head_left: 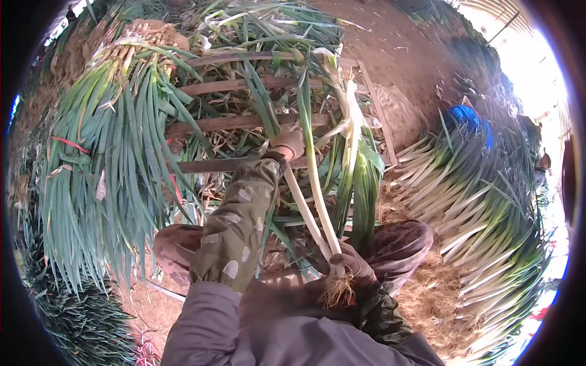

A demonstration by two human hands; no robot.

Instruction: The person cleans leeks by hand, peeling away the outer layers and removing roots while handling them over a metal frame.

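Two long green onions [318, 204] slant up and away from my lap, white stalks toward me and green leaves at the far end. My gloved right hand [354, 266] is closed round them just above their stringy roots [337, 291]. Farther up and to the left, my gloved left hand [290, 143] is closed on the left onion, where its stalk turns to leaf. The right onion runs past that hand toward the slats. Beside my right knee, peeled leaves [367, 204] droop over the near side of the frame.
A slatted wooden frame [226, 124] holding loose leaves lies before me. On the left rises a big bundle of green onions [122, 152]; to the right, a long row of cleaned onions [467, 222] lies by a blue bundle [470, 124]. Root trimmings [436, 299] cover ground near my right knee.
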